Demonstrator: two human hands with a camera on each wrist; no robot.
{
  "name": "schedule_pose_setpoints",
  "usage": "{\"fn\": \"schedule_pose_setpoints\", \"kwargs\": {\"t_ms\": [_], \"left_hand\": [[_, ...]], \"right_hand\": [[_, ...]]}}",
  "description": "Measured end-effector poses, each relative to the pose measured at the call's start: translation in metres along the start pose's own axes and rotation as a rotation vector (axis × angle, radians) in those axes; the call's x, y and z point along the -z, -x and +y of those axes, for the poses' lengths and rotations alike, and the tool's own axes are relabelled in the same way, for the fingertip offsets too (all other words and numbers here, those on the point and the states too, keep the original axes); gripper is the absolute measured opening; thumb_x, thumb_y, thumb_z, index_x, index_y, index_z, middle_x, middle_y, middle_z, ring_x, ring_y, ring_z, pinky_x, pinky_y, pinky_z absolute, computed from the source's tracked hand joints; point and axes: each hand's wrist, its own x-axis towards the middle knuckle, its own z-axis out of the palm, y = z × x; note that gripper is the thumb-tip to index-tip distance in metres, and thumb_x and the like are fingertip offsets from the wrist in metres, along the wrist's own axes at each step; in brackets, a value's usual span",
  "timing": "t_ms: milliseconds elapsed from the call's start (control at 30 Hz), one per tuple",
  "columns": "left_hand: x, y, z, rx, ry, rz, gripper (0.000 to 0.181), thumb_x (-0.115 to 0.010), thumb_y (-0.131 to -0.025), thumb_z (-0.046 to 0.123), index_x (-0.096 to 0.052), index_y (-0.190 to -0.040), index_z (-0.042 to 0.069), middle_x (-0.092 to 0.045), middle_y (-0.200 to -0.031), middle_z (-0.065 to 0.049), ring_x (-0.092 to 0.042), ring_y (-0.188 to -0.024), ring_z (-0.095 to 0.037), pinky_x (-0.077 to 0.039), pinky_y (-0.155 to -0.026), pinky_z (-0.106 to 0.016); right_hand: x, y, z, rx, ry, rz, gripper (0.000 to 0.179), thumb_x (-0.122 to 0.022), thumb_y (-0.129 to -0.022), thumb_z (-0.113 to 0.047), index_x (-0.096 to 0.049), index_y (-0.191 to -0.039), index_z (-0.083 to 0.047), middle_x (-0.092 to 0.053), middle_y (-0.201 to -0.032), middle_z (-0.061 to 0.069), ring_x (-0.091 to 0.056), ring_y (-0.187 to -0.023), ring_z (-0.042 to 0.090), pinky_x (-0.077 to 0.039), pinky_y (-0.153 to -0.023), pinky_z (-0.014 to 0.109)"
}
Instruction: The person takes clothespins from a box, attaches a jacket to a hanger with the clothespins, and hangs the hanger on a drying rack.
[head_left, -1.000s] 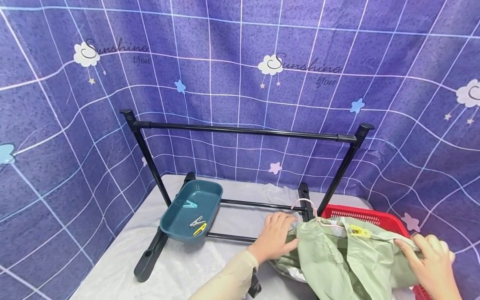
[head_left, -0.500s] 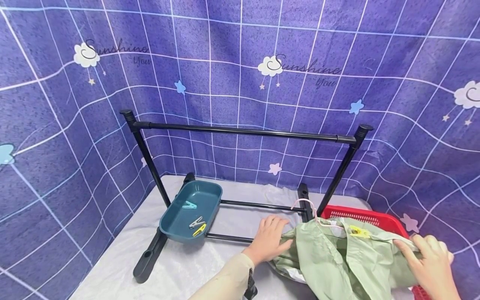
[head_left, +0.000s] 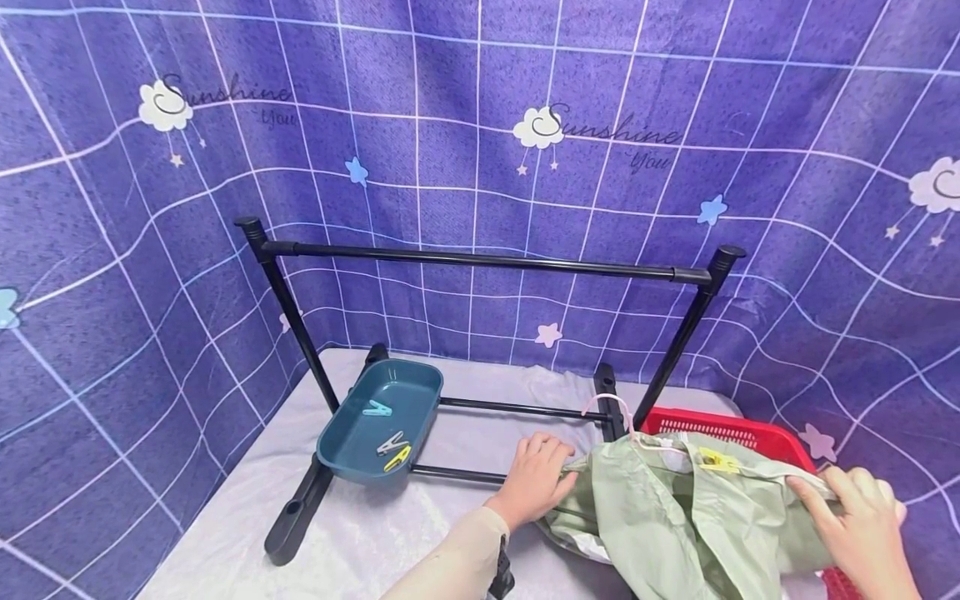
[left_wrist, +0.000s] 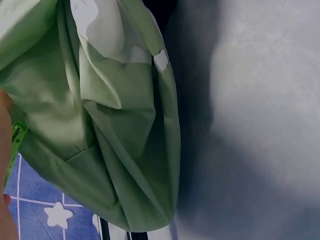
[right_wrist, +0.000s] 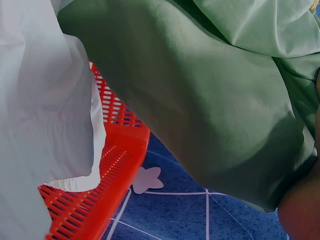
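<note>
A light green garment lies spread at the lower right in the head view, a pink hanger with its hook up at the collar end. A yellow clothespin grips the garment's upper edge. My left hand pinches the garment's left edge between thumb and fingers. At its upper right edge my right hand grips the fabric, thumb in front. In the left wrist view a green-looking clothespin shows beside the hand; the hand partly hides it. Folds of the garment fill much of the right wrist view.
A black rack stands behind on the white cloth. On its left base sits a teal tray with blue, grey and yellow clothespins. The red basket is behind the garment, and white cloth hangs near it in the right wrist view.
My left hand has drawn slightly left and down, pulling the garment's left edge outward. The right hand has stayed about where it was.
</note>
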Motion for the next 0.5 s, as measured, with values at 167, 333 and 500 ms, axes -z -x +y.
{"fn": "schedule_pose_setpoints", "kwargs": {"t_ms": [167,333,500], "left_hand": [[-0.0016,-0.0005,-0.0006,-0.028,-0.037,0.023,0.018,-0.057,-0.096,0.038,-0.066,-0.1,0.023,-0.062,-0.1,0.008,-0.05,-0.107,-0.015,-0.036,-0.09,-0.035],[-0.0018,0.0,-0.0013,-0.04,-0.067,0.027,0.018,-0.054,-0.098,0.039,-0.067,-0.099,0.027,-0.063,-0.099,0.01,-0.05,-0.106,-0.014,-0.036,-0.088,-0.034],[-0.0001,0.0014,-0.0026,-0.041,-0.05,0.081,0.015,-0.06,-0.096,0.039,-0.07,-0.098,0.027,-0.064,-0.096,0.011,-0.052,-0.101,-0.013,-0.037,-0.087,-0.034]], "right_hand": [[0.0008,0.0001,-0.0001,0.006,-0.003,0.01,0.037,-0.07,-0.091,-0.038,-0.052,-0.077,-0.009,-0.045,-0.075,0.013,-0.04,-0.072,0.045,-0.022,-0.059,0.053],[0.0011,0.0006,-0.0009,-0.008,0.005,-0.003,0.035,-0.071,-0.09,-0.036,-0.052,-0.077,-0.009,-0.045,-0.075,0.013,-0.04,-0.073,0.045,-0.022,-0.059,0.053],[0.0012,0.0011,-0.0006,-0.013,0.008,-0.013,0.035,-0.071,-0.091,-0.036,-0.053,-0.077,-0.009,-0.045,-0.076,0.014,-0.04,-0.073,0.045,-0.022,-0.059,0.054]]}}
